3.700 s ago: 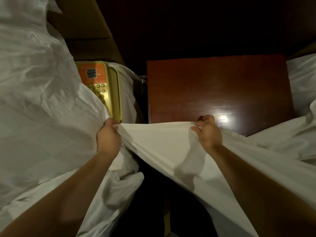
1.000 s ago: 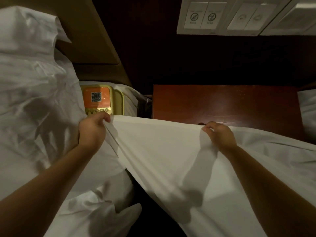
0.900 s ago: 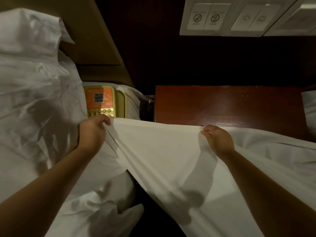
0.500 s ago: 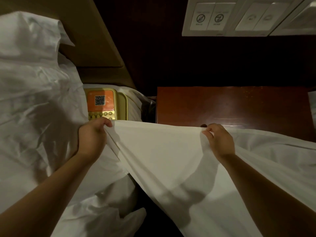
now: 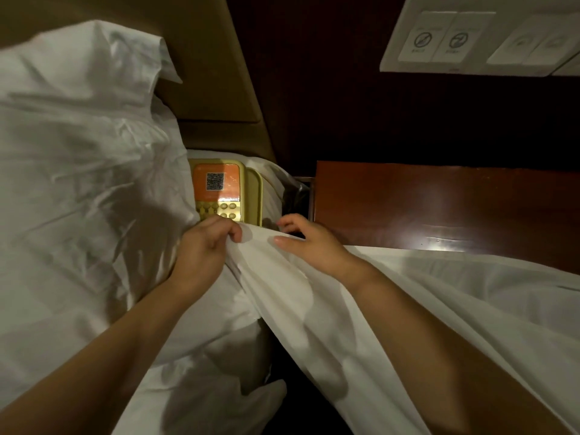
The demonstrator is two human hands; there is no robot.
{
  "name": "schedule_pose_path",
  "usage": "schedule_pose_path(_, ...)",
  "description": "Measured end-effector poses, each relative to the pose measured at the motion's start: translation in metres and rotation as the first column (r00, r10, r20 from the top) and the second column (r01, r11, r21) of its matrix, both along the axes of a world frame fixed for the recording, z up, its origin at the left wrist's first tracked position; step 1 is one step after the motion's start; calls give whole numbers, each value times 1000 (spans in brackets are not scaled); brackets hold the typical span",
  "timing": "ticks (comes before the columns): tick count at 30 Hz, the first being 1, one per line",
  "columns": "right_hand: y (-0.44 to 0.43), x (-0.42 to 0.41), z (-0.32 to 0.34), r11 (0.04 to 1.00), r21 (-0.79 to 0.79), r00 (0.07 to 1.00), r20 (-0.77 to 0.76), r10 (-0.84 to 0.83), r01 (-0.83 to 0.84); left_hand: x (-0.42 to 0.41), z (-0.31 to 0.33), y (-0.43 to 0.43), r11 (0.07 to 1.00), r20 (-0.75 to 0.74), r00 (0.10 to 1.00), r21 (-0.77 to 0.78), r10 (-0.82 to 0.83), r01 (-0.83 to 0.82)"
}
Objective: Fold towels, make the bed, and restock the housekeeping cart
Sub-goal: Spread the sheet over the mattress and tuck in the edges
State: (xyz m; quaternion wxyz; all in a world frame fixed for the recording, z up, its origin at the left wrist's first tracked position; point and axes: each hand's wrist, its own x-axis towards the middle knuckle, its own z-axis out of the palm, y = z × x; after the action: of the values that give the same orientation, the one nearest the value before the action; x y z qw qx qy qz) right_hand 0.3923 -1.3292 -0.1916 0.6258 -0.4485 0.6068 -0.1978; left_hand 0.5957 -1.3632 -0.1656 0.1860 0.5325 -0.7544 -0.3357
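A white sheet [image 5: 455,302] hangs across the gap between the bed and the nightstand, draped over my right forearm. My left hand [image 5: 204,246] grips the sheet's top edge near the bed's corner, fingers curled round the bunched cloth. My right hand [image 5: 307,243] lies close beside it on the same edge, fingers spread and loose, thumb flat on the cloth. Rumpled white bedding and a pillow [image 5: 78,171] fill the bed on the left.
A yellow phone [image 5: 226,196] with an orange QR label lies on the bed's corner just beyond my hands. A dark red wooden nightstand [image 5: 439,202] stands to the right. A white switch panel [image 5: 470,39] hangs on the dark wall; the padded headboard [image 5: 204,73] rises behind the pillow.
My right hand has slid left along the sheet's edge to just beside my left hand and loosened its grip. The sheet's span between the hands has bunched up.
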Motion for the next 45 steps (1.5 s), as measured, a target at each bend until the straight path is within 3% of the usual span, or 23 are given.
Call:
schedule_pose_path(5,-7,-10,1,991,24,991,17,133,-133,3,-1,-1,1000,-65,998,27,0,2)
schedule_pose_path(16,12,-30,-3,992,-105,997,20,-75,76,-2,6,0,965,-124,975,212,183,-155)
schedule_pose_path(23,25,-40,-15,990,-120,994,-64,-88,79,-4,5,-3,975,-158,973,170,167,-140)
schedule_pose_path(27,27,-45,-17,995,-25,994,-45,-101,100,-4,4,-3,978,-198,966,159,164,-134)
schedule_pose_path(34,38,-75,-32,996,45,967,-246,-64,77,-3,0,-3,977,-169,970,151,174,-149)
schedule_pose_path(40,47,-94,-27,995,34,957,-279,-84,97,-4,-3,-4,960,-139,962,190,235,-206)
schedule_pose_path(45,58,-104,-23,998,43,917,-398,-29,50,-10,1,-6,948,-154,953,228,259,-221)
